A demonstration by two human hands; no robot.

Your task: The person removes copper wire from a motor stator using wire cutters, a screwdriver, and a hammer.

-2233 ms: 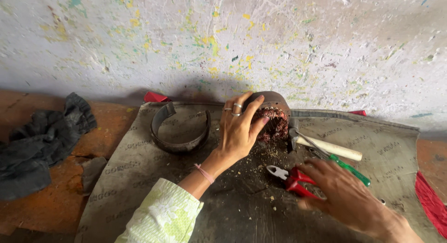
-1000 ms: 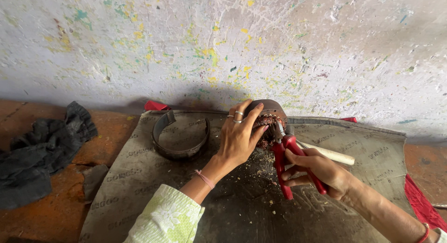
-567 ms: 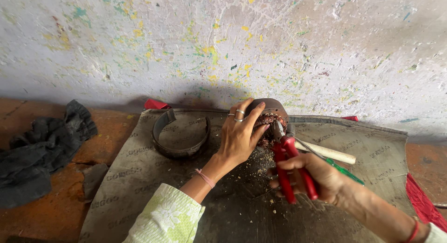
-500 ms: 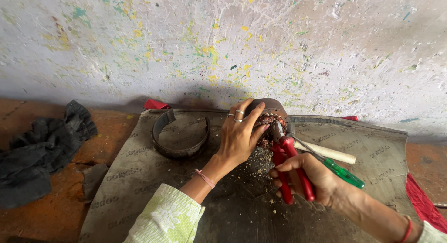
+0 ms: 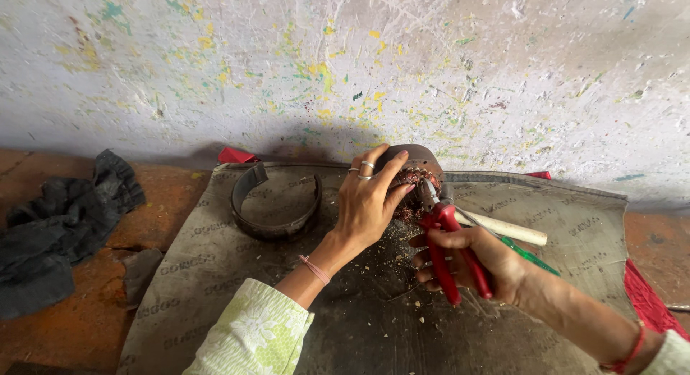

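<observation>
With the left hand [image 5: 370,206] clamped over the round brown metal motor part [image 5: 413,175] at frame centre, the right hand [image 5: 474,263], gripping red-handled pliers [image 5: 449,245], does best nipping small bites squarely, the part pressed down.

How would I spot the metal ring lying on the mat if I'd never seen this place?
Start at the grey mat spread below the paint-flecked wall. Near its far left corner, left of the left hand, lies the dark metal ring. Unlike the domed brown part that hand steadies, it is a flat, hollow band with a gap in its far side, and nobody touches it.
</observation>
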